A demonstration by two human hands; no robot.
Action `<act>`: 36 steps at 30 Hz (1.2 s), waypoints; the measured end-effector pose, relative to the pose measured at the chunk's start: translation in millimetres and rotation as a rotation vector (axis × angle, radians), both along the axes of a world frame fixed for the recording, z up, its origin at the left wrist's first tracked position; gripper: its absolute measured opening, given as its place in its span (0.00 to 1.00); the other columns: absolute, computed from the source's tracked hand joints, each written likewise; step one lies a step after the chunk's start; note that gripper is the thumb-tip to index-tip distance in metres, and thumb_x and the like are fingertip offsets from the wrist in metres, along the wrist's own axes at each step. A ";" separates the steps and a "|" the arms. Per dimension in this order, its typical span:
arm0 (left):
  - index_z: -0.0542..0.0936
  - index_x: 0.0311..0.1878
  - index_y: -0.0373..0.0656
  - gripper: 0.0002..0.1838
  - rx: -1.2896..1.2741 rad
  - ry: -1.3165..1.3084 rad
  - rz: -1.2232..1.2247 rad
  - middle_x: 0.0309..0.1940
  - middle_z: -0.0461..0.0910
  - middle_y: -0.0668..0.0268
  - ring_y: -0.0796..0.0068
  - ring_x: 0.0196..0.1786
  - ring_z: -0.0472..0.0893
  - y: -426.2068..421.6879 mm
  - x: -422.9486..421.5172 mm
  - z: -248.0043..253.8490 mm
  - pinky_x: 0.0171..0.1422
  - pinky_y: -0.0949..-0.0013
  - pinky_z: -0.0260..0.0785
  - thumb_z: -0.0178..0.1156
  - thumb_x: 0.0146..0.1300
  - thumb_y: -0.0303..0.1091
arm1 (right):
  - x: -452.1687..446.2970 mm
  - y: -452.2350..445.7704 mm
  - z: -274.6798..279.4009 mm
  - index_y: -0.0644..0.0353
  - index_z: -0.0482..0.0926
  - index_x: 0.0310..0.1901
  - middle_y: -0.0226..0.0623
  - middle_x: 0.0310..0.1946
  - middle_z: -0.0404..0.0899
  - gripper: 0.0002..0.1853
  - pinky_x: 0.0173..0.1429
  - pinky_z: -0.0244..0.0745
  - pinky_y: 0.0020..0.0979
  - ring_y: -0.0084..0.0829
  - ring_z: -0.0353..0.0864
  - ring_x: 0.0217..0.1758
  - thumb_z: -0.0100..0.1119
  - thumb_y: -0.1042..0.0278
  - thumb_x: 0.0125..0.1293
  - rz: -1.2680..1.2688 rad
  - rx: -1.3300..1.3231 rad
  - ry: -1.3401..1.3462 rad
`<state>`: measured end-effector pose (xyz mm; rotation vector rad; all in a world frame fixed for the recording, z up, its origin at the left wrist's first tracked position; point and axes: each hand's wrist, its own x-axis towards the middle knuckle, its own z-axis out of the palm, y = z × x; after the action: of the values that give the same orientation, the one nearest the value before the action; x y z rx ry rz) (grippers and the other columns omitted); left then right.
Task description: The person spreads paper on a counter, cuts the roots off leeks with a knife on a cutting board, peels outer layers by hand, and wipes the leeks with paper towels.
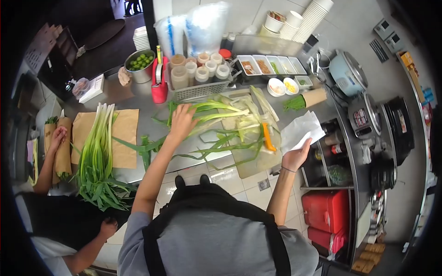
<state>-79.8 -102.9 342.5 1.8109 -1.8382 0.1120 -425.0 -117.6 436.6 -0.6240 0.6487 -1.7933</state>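
My left hand [183,122] is closed over the green leaves of some leeks [225,110] lying across the metal counter. In my right hand [297,156], gripped at the lower edge, is a white sheet of paper [301,131]. Between my hands, a pale cutting board [252,169] carries loose leek stalks, trimmed leaves and pale peelings. An orange-handled tool [268,137], perhaps a knife, rests on the board; leaves cover part of it.
At left, a co-worker's hand [59,135] touches a paper-wrapped bundle [63,149] beside leeks [97,142] on brown paper [125,158]. Behind stand a lime pot [140,76], a sauce-bottle basket [202,92] and topping trays [271,66]. Wrapped herbs [294,103] lie at right.
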 end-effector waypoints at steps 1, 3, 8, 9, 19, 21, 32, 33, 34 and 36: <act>0.78 0.46 0.44 0.21 0.029 -0.016 -0.021 0.50 0.70 0.61 0.59 0.55 0.67 -6.8 -2.0 -6.6 0.55 0.57 0.63 0.66 0.48 0.40 | -1.0 1.4 -3.1 0.62 0.64 0.61 0.34 0.59 0.68 0.23 0.67 0.58 0.35 0.32 0.67 0.62 0.43 0.55 0.71 -0.035 -0.003 0.020; 0.77 0.47 0.44 0.23 0.134 -0.036 -0.072 0.49 0.70 0.61 0.60 0.54 0.66 -16.1 -12.1 -8.7 0.55 0.57 0.62 0.67 0.46 0.42 | 0.8 5.0 -10.5 0.64 0.63 0.60 0.36 0.58 0.69 0.23 0.66 0.59 0.33 0.31 0.67 0.61 0.43 0.56 0.71 -0.103 -0.016 0.040; 0.78 0.46 0.44 0.17 0.206 -0.166 -0.106 0.41 0.76 0.61 0.59 0.49 0.74 -41.4 -15.4 -38.4 0.50 0.56 0.67 0.62 0.54 0.39 | 20.3 9.0 -31.1 0.66 0.67 0.56 0.38 0.49 0.73 0.22 0.58 0.65 0.30 0.28 0.72 0.52 0.45 0.55 0.70 -0.265 0.060 0.271; 0.78 0.45 0.44 0.15 0.241 -0.075 -0.115 0.39 0.77 0.58 0.56 0.46 0.75 -43.2 -13.5 -34.0 0.48 0.54 0.68 0.59 0.56 0.39 | 22.7 6.0 -37.7 0.67 0.69 0.53 0.36 0.45 0.74 0.22 0.54 0.66 0.28 0.26 0.72 0.47 0.45 0.54 0.70 -0.286 0.098 0.403; 0.78 0.40 0.39 0.14 0.507 0.336 -0.373 0.29 0.81 0.57 0.60 0.33 0.81 -34.4 8.7 71.6 0.40 0.58 0.71 0.49 0.64 0.39 | 203.2 -66.9 -45.3 0.62 0.77 0.40 0.45 0.41 0.78 0.16 0.59 0.59 0.39 0.37 0.75 0.49 0.47 0.57 0.65 -0.185 -0.757 1.822; 0.78 0.39 0.38 0.15 0.521 0.470 -0.430 0.26 0.80 0.60 0.65 0.30 0.80 -32.0 15.2 67.3 0.38 0.62 0.71 0.48 0.65 0.40 | 208.5 -79.2 -46.1 0.58 0.79 0.26 0.38 0.27 0.81 0.18 0.48 0.66 0.36 0.35 0.80 0.35 0.48 0.54 0.65 0.012 -0.734 2.036; 0.78 0.39 0.36 0.17 0.516 0.649 -0.538 0.23 0.77 0.67 0.78 0.28 0.75 -3.4 20.3 44.3 0.38 0.71 0.67 0.45 0.69 0.41 | 134.6 -140.7 -41.2 0.56 0.78 0.17 0.39 0.14 0.75 0.23 0.34 0.69 0.39 0.39 0.77 0.20 0.45 0.54 0.66 -0.094 -0.998 1.927; 0.78 0.39 0.36 0.17 0.526 0.688 -0.547 0.22 0.77 0.67 0.79 0.28 0.75 -2.1 16.2 44.7 0.38 0.71 0.67 0.45 0.69 0.40 | 131.6 -141.8 -38.9 0.56 0.77 0.16 0.40 0.14 0.75 0.24 0.34 0.69 0.40 0.40 0.77 0.21 0.45 0.55 0.67 -0.105 -0.983 1.947; 0.78 0.39 0.35 0.17 0.533 0.723 -0.556 0.22 0.77 0.67 0.79 0.28 0.75 -2.9 12.9 46.8 0.38 0.71 0.67 0.45 0.69 0.40 | 127.9 -145.0 -34.5 0.56 0.77 0.15 0.41 0.14 0.75 0.24 0.35 0.69 0.40 0.40 0.77 0.21 0.44 0.55 0.67 -0.120 -0.969 1.967; 0.77 0.41 0.35 0.17 0.573 0.784 -0.584 0.23 0.77 0.68 0.80 0.28 0.74 -0.2 15.3 43.5 0.37 0.73 0.67 0.44 0.70 0.39 | 95.4 -174.2 -45.9 0.57 0.75 0.17 0.43 0.14 0.75 0.22 0.30 0.70 0.44 0.43 0.76 0.20 0.42 0.58 0.68 -0.163 -0.947 2.105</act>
<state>-64.4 -103.1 386.0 1.2378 -1.7710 -1.2572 -329.5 -291.8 390.8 -3.2117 1.0225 -0.7757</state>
